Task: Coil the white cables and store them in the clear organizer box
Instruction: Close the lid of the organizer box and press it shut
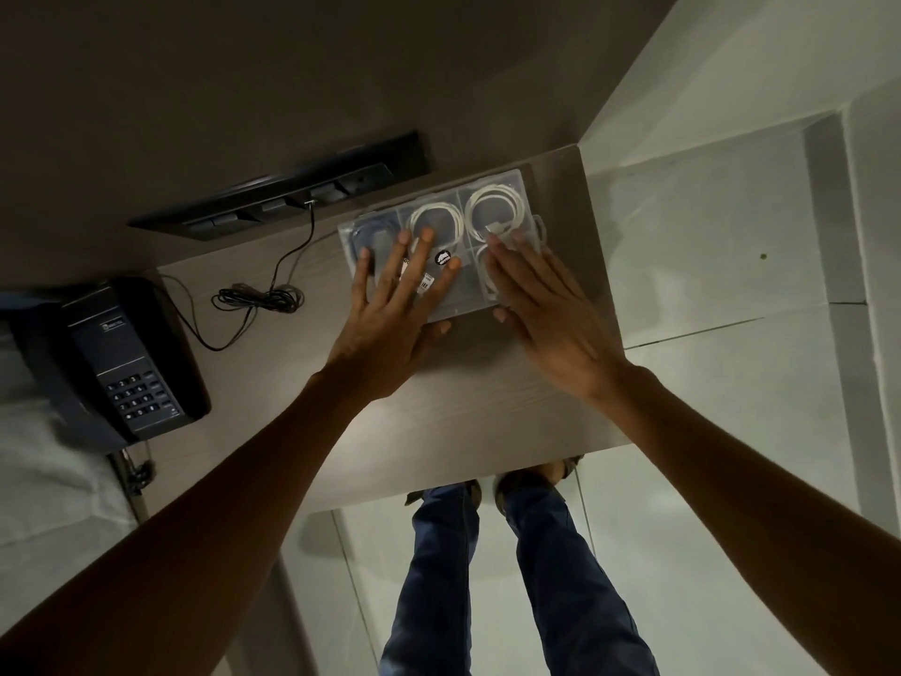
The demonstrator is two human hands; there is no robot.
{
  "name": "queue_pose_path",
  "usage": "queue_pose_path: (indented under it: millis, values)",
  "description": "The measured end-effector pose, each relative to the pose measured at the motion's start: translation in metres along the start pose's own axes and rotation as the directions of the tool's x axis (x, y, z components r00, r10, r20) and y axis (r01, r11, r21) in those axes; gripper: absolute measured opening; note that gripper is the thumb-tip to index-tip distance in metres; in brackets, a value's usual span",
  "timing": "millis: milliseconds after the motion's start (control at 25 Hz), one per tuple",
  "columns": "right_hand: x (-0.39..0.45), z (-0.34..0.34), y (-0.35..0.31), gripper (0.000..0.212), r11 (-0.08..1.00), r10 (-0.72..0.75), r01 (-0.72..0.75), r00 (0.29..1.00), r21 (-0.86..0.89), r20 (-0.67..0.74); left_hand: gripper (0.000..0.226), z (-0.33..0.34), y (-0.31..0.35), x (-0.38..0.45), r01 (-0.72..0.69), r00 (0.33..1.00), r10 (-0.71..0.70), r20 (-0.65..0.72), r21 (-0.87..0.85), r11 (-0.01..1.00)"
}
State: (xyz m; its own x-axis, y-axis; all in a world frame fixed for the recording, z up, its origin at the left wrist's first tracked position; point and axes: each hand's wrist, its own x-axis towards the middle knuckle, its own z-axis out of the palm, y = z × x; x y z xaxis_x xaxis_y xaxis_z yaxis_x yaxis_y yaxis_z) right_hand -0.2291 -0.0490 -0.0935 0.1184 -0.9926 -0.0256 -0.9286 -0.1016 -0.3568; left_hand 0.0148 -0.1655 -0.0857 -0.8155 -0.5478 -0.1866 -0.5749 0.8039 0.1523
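In the head view, the clear organizer box [441, 236] is seen lying on the desk [468, 397] near its far right corner, lid apparently down, with white cables [435, 218] coiled in its compartments. The left hand [390, 309] is laid flat on the lid, fingers [423, 251] spread wide and gripping nothing; the right hand [541, 304] is pressed flat on the right part, fingers together, thumbs at the near edge. The closing step is judged to be in hand; even downward pressure until the latches catch is likely called for next. A latch cannot be made out. The near compartments are hidden under the hands, and the left compartment's dark contents cannot be identified. A telephone [122, 363] is cut off at the left
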Motion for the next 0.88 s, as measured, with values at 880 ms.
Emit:
queue_pose_path:
  millis: [880]
  values:
    - [-0.008,0.019,0.021,0.057,0.965,-0.15,0.114,0.979,-0.235,-0.141,0.07,0.026,-0.033,-0.03,-0.149,0.987,0.158,-0.03,0.193,0.97]
